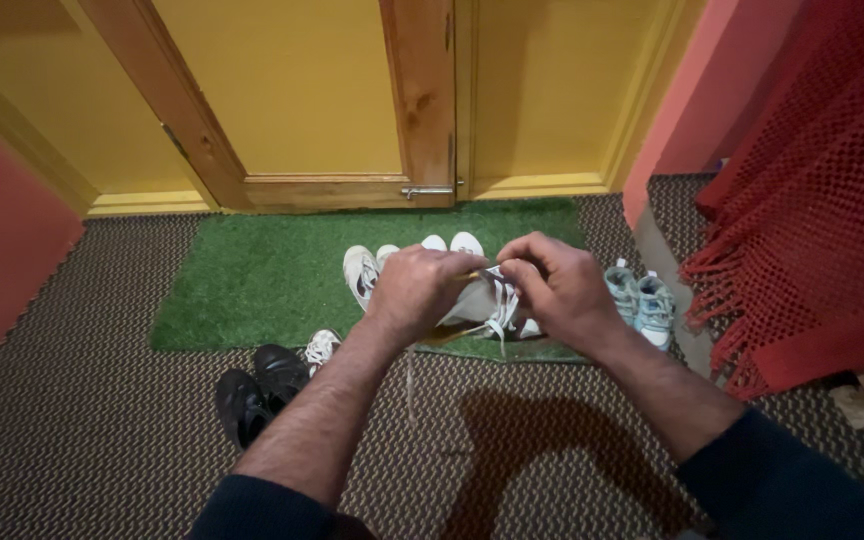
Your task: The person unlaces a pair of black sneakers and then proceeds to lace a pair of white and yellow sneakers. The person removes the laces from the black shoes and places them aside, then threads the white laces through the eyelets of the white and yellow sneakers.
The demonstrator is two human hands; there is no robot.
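A white sneaker point(480, 300) is lifted above the green mat, partly hidden by my hands. My left hand point(420, 290) pinches its white lace point(497, 318) near the top eyelets. My right hand point(557, 285) grips the lace from the other side, fingers closed. Loose lace ends dangle below the shoe. More white sneakers point(364, 270) lie on the mat just behind my left hand, toes pointing to the door.
A green grass-like mat point(252, 285) lies before a wooden door point(302, 100). Black shoes point(257, 390) sit on the woven carpet at lower left. Small light-blue shoes point(642, 300) stand at right near a red fringed cloth point(812, 220).
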